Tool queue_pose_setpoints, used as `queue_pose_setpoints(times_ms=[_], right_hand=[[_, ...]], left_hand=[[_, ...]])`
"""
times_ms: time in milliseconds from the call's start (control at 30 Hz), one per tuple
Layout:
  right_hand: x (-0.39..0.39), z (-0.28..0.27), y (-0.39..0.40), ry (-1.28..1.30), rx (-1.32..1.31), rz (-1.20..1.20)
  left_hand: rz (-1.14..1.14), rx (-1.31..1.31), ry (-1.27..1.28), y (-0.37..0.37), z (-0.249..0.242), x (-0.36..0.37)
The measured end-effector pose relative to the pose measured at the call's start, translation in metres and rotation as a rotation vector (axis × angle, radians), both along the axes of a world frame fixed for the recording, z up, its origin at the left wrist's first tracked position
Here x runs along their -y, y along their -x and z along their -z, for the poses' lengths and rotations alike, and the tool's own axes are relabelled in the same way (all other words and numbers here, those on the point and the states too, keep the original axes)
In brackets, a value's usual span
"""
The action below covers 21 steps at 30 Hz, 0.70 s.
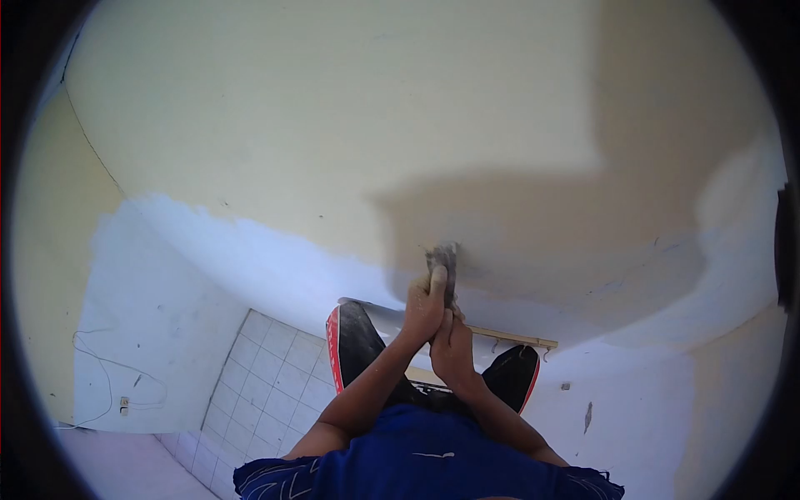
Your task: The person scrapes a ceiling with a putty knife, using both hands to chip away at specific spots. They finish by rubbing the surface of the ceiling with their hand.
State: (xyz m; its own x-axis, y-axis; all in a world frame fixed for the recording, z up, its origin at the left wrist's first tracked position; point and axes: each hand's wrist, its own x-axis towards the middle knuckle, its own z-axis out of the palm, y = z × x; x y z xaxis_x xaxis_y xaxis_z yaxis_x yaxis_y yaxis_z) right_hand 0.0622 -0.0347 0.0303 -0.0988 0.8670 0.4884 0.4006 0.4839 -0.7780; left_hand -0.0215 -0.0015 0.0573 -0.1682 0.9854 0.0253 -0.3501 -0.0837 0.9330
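Both hands are together in front of me at the wall (500, 92). My left hand (427, 307) is wrapped round a dark, dusty, flat scraper-like tool (442, 258), its thumb lying along the near face. The tool's pale far end meets the wall, where cream paint borders a whiter area. Just below, my right hand (452, 348) closes round the lower end of the same tool. Its exact kind is hard to make out, as the fingers cover much of it. Pale dust marks the left thumb.
A light wooden strip (512, 337) runs beside my right knee. My knees (358, 333) are bent close to the wall. Lower left are white floor tiles (267, 367), and a thin cable (104, 358) hangs near a socket (124, 406). A dark object (785, 250) stands at the right edge.
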Motion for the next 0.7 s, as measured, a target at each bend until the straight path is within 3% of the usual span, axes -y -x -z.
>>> queue_pose_setpoints(times_ms=[33,67,133,267,333,367,433,567,633,700], right_hand=[[-0.005,-0.011,0.006,-0.22,0.014,0.029],[-0.006,-0.024,0.009,-0.209,0.018,0.028],[-0.002,-0.05,0.013,0.179,-0.016,-0.09],[-0.006,-0.025,0.005,0.194,-0.029,-0.202],[0.002,-0.011,-0.011,0.55,-0.244,-0.352],[0.007,-0.007,-0.021,0.549,-0.245,-0.35],[0.021,0.0,-0.044,0.924,-0.369,-0.422],[0.044,0.019,-0.079,1.112,-0.405,-0.382],[0.046,0.027,-0.094,1.021,-0.255,-0.346],[0.048,0.028,-0.113,1.098,-0.249,-0.325]], left_hand=[[-0.014,0.025,0.021,0.005,-0.011,0.0],[-0.055,0.029,-0.017,0.01,-0.024,-0.001],[-0.048,0.086,-0.027,0.019,-0.036,-0.006],[0.038,0.107,-0.035,0.031,-0.024,-0.001],[0.104,0.094,-0.01,0.031,-0.005,0.007],[0.112,0.08,-0.001,0.028,0.016,0.01],[0.128,0.072,0.023,0.022,0.028,0.015],[0.252,0.145,0.1,0.005,0.051,0.033],[0.235,0.107,0.089,-0.001,0.064,0.033],[0.178,0.063,0.129,-0.003,0.073,0.03]])
